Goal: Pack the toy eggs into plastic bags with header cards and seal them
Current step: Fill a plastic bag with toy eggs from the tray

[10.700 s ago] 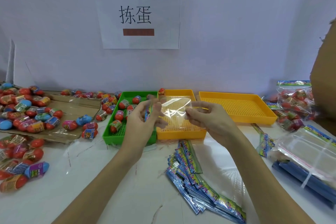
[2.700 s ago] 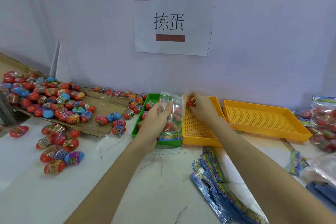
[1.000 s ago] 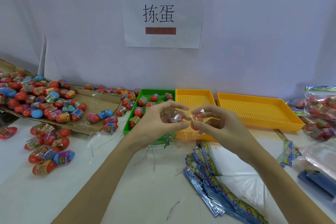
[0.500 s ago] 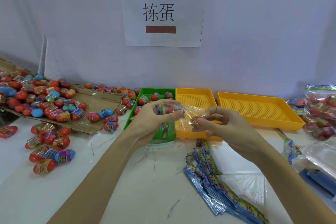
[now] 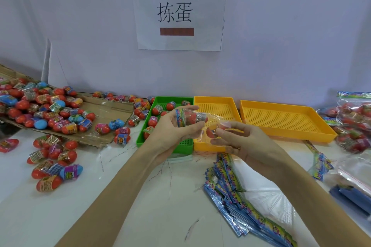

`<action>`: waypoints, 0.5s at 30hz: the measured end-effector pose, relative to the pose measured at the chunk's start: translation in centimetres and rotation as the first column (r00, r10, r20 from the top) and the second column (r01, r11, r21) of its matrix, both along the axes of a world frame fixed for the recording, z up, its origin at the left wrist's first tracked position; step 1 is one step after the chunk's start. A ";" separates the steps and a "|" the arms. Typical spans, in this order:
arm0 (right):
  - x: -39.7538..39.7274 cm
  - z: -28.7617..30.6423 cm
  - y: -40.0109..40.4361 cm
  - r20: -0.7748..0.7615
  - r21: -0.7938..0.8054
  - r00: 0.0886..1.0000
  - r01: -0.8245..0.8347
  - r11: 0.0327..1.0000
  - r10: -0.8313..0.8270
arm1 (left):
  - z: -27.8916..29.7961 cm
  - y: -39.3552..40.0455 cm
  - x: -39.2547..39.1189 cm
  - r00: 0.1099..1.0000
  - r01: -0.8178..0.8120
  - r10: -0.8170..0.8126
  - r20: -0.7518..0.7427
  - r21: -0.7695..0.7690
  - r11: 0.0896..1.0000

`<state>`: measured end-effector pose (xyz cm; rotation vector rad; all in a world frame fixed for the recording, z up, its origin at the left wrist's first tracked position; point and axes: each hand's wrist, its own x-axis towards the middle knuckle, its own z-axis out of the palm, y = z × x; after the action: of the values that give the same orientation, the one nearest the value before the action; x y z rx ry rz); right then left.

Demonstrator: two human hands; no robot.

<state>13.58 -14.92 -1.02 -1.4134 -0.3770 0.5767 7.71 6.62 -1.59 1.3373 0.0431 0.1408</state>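
Note:
A clear plastic bag [image 5: 200, 124] with a colourful header card and red toy eggs inside lies on its side between my hands, above the green tray [image 5: 181, 146] and the small yellow tray [image 5: 217, 110]. My left hand [image 5: 170, 132] grips the header-card end with an egg inside. My right hand [image 5: 239, 142] pinches the other end of the bag around a red egg [image 5: 210, 132]. Loose toy eggs [image 5: 52, 168] lie on the table at left and in the green tray.
A flattened cardboard sheet [image 5: 108, 110] at left carries several eggs. A large yellow tray [image 5: 285, 120] sits at right. A fan of header-card bags [image 5: 247, 206] lies in front of me. Filled bags [image 5: 355, 118] pile at far right.
The bag has turned more sideways between my hands. My left hand shifted slightly up and my right hand slid down along the bag's end.

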 end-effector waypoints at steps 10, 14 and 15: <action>0.1 0.2 -0.4 0.046 -0.015 0.998 0.037 0.999 -0.037 | 0.5 -0.4 -0.5 0.975 0.183 -0.200 -0.097 -0.158 0.970; -0.3 0.7 -0.5 0.266 -0.089 0.964 0.050 0.995 -0.025 | 0.5 -0.6 -0.4 0.978 0.167 -0.186 -0.100 -0.173 0.971; -0.4 0.7 -0.5 0.293 -0.095 0.956 0.047 0.994 -0.017 | 0.5 -0.7 -0.4 0.979 0.159 -0.178 -0.103 -0.170 0.972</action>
<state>13.18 -15.41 -0.28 -1.6049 -0.5653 0.3633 7.27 5.92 -1.10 1.1804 0.0390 -0.0845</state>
